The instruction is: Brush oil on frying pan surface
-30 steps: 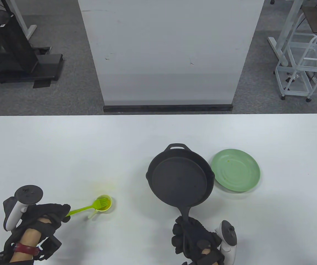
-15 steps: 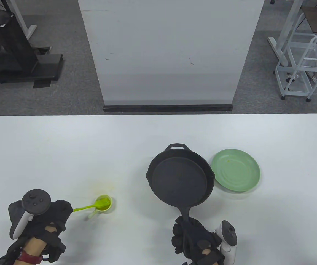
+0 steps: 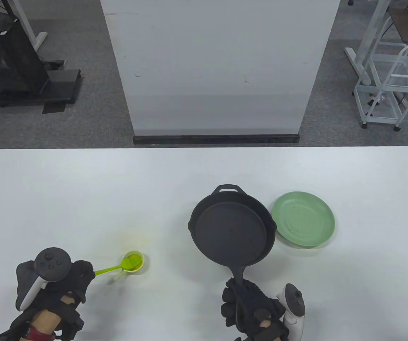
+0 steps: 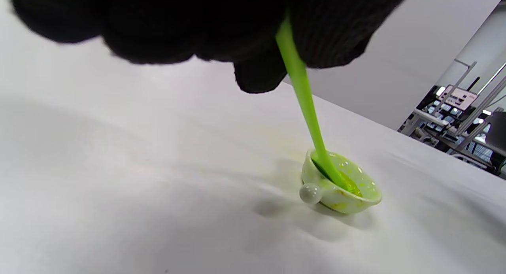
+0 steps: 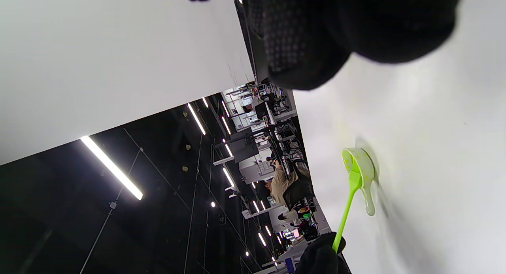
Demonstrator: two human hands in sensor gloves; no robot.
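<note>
On the near left of the white table (image 3: pixel 83 191), the left hand (image 3: pixel 67 280) grips the thin handle of a lime-green brush (image 3: pixel 113 269), fingers curled around its near end. The brush slants down to the right, and its head sits inside a small pale-green oil cup (image 3: pixel 134 262). In the left wrist view the brush (image 4: pixel 306 108) runs from the gloved fingers (image 4: pixel 261 74) down into the oil cup (image 4: pixel 340 187), whose inside is streaked with yellow-green oil; a small round knob sticks out from its near side. A faint yellowish stain marks the table just beyond the cup.

Right of centre lies the black frying pan (image 3: pixel 230 231), flat on the table, its long handle pointing toward the near edge. The right hand (image 3: pixel 246 307) is wrapped around that handle, holding it. The pan's small helper loop faces the far side.

Just beside the pan's right rim sits a light-green plate (image 3: pixel 305 219), with a few small specks on it.

In the right wrist view, which is turned on its side, the brush (image 5: pixel 350 203) and oil cup (image 5: pixel 361 165) show beyond the dark glove.
</note>
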